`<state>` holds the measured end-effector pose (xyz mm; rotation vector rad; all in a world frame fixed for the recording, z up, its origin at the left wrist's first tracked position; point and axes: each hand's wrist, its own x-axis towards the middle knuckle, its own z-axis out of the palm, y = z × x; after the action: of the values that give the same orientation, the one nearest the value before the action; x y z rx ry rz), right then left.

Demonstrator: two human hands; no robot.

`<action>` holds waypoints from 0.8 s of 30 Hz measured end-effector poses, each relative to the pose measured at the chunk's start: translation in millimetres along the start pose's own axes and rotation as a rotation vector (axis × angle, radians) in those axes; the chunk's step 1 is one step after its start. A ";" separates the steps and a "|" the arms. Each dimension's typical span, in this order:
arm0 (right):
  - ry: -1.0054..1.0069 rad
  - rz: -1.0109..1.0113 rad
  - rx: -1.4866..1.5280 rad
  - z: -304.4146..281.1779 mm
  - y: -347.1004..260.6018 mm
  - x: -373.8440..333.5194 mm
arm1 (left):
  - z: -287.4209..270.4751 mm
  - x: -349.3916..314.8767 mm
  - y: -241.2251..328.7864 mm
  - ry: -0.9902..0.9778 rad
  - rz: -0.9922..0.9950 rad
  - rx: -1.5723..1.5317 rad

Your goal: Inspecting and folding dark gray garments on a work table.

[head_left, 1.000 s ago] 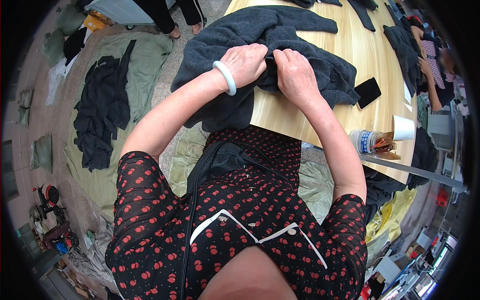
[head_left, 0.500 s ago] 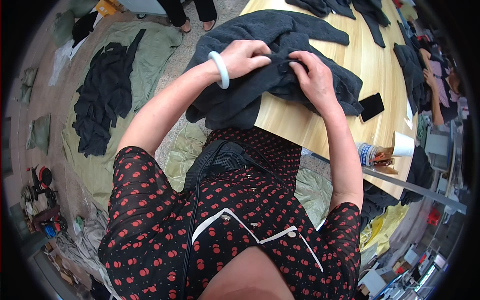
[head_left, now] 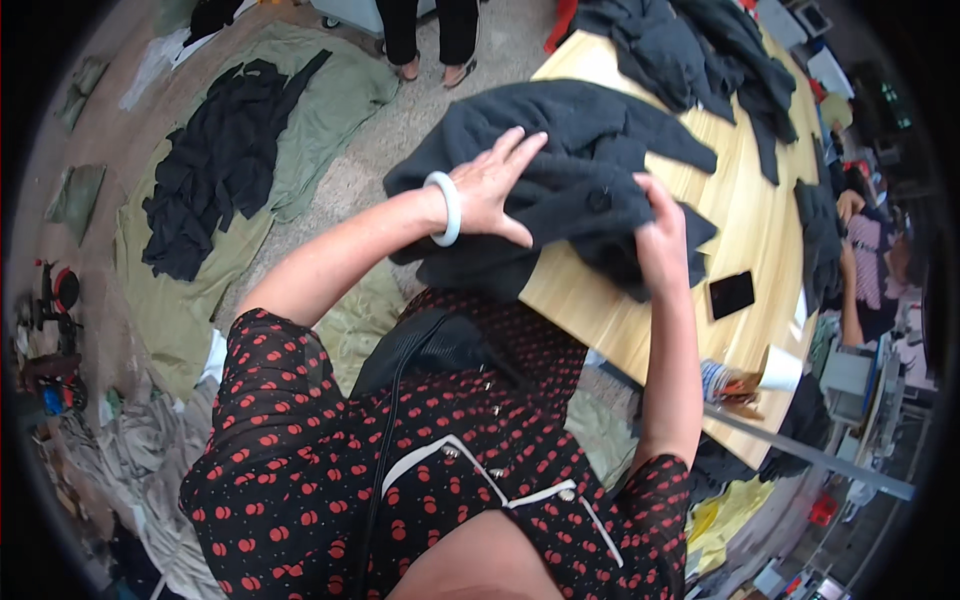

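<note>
A dark grey buttoned garment [head_left: 590, 130] lies bunched over the near-left corner of the wooden table [head_left: 610, 305], one sleeve stretching to the right. My left hand [head_left: 488, 195], with a pale bangle [head_left: 446, 208] at the wrist, is over its left part with fingers spread and nothing in them. At the garment's right side, my right hand [head_left: 662, 240] is closed on the cloth, thumb and fingertips at its edge. A round dark button [head_left: 598, 200] shows between the two hands.
A black phone [head_left: 731, 295] lies right of the garment, near a white cup [head_left: 780, 369]. More dark garments [head_left: 660, 50] are heaped at the far end. Dark clothes [head_left: 215, 160] lie on a green sheet at left. Another person's legs [head_left: 430, 40] stand beyond; someone sits at far right.
My left hand has let go of the cloth and spread its fingers. My right hand has moved from the button area to the garment's right edge. The view has shifted.
</note>
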<state>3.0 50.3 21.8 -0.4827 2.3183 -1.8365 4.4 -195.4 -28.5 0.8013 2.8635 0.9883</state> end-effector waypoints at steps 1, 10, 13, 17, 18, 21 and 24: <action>-0.005 -0.040 0.086 11.3 -25.9 -6.6 | -5.6 1.4 3.7 0.049 0.069 -0.075; -0.006 -0.322 0.076 34.5 -88.1 0.6 | -39.3 -3.7 54.0 0.187 0.259 -0.850; -0.086 -0.273 0.035 35.4 -76.2 13.6 | -70.4 -25.6 33.3 0.423 0.194 -1.053; -0.123 -0.043 -0.054 43.4 -34.3 41.6 | -156.3 -88.0 -40.4 0.749 -0.317 -1.082; -0.130 0.034 -0.019 39.4 -23.8 43.5 | -181.3 -101.0 -63.4 0.883 -0.341 -0.937; -0.071 0.149 0.008 25.0 1.3 64.1 | -295.0 -147.2 -118.9 1.102 -0.727 -0.540; 0.061 0.253 -0.047 21.4 10.9 80.6 | -436.0 -190.1 -151.5 1.998 -0.761 0.556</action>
<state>-67.7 5.7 12.9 -0.1315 2.3403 -1.7042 25.6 -636.7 203.9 -2.7442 3.6813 0.9239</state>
